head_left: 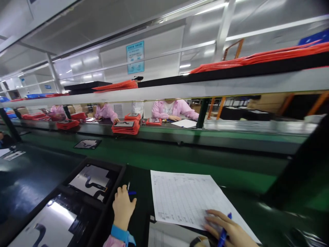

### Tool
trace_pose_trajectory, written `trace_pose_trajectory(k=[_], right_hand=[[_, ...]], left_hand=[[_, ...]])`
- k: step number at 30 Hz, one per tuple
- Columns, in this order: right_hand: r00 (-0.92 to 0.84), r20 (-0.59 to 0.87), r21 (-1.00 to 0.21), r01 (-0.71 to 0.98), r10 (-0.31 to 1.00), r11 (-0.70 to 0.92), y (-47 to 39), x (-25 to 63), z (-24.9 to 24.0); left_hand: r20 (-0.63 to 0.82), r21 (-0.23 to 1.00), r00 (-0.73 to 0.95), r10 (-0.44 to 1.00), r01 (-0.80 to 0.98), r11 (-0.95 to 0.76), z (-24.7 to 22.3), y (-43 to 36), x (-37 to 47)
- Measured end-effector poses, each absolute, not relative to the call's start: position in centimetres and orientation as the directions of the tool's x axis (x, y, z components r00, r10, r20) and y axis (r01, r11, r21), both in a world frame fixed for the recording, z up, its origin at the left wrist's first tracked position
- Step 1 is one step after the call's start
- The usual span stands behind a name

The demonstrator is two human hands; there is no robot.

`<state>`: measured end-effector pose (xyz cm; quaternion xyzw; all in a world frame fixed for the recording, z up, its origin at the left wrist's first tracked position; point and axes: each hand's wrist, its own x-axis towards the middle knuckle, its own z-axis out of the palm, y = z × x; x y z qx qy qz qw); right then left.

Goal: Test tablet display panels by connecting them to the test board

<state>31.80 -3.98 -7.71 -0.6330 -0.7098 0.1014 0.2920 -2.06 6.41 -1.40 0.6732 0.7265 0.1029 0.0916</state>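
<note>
Scanning from the left edge across the tabletop (pixel 31 178):
Black tray (pixel 77 206): lies left of both hands, two compartments, each with a grey panel and a dark flex cable.
Left hand (pixel 123 206): rests just beside the tray's right wall, fingers curled; its grip looks loosely closed about a small pen-like item (pixel 129 189) with a blue part, though I cannot tell how firmly.
Paper form (pixel 185 199): lies flat between the hands, long axis running away from the person, tilted a little.
Right hand (pixel 228 230): lies on the form's near right corner, grip closed around a blue pen (pixel 224 233) pointing down toward the sheet; this hand is nearer the form.
Far side: green conveyor (pixel 180 154), people in pink sleeves (pixel 177 108) with red trays (pixel 125 127).
</note>
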Motion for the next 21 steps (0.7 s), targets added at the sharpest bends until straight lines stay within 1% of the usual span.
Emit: trace_pose_trajectory(k=[1, 3, 7, 12, 17, 19, 21], right_hand=[[-0.027, 0.283, -0.514, 0.840, 0.959, 0.176, -4.1, 31.6, -7.5], [-0.031, 0.267, -0.512, 0.842, 0.963, 0.169, -4.3, 31.3, -6.8], [-0.028, 0.254, -0.511, 0.845, 0.967, 0.159, -4.5, 30.9, -5.7], [-0.024, 0.291, -0.507, 0.844, 0.956, 0.176, -4.2, 31.5, -6.7], [0.057, 0.421, -0.475, 0.864, 0.905, 0.166, -4.1, 32.1, -7.4], [0.091, 0.453, -0.492, 0.855, 0.887, 0.164, -4.3, 32.0, -6.9], [0.099, 0.439, -0.531, 0.831, 0.893, 0.169, -4.4, 31.7, -6.1]], left_hand=[[-0.058, 0.236, -0.085, 0.995, 0.967, 0.097, -1.4, 6.4, -2.3], [-0.130, 0.205, -0.081, 0.988, 0.973, 0.107, -1.3, 6.4, -2.7], [-0.155, 0.197, -0.083, 0.984, 0.974, 0.113, -1.2, 6.6, -3.2], [-0.114, 0.213, -0.072, 0.991, 0.972, 0.095, -1.0, 7.0, -3.3], [-0.003, 0.242, -0.075, 0.997, 0.968, 0.074, -0.7, 6.7, -2.7], [0.008, 0.251, -0.065, 0.998, 0.966, 0.061, -1.0, 6.6, -2.6], [-0.002, 0.256, -0.053, 0.999, 0.965, 0.052, -1.3, 6.5, -2.6]])
